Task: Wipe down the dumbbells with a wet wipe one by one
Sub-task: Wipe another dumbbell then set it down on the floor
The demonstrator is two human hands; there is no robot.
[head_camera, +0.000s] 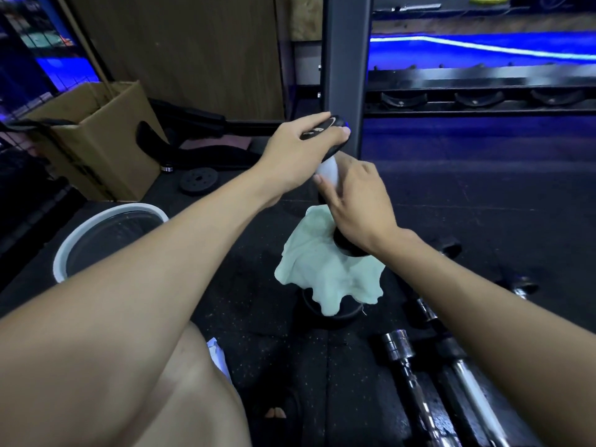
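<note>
I am crouched over a black rubber gym floor [451, 201], holding a black dumbbell [325, 130] upright in front of me. My left hand [300, 153] rests on its top end, the fingers [317, 119] laid over the flat black cap and the thumb curled around its edge. My right hand [358, 201] is wrapped around the handle just below, its fingers curled around a white wet wipe [329, 172] pressed against the bar. The lower end of the dumbbell shows as a dark round shape under my right wrist. Beneath it a pale green cloth [325, 275] is draped over a black weight plate [332, 312] lying on the floor. To my right several chrome bars [403, 359] with dark ends lie side by side on the floor. To my left stands a white bucket [74, 243], and beyond it an open cardboard box [106, 146]. A small black weight disc [198, 180] lies flat near the box. Ahead, a grey upright post [345, 69] belongs to a dark rack [477, 91] with cradles, lit by blue light. My bare knee [193, 398] fills the bottom of the view.
</note>
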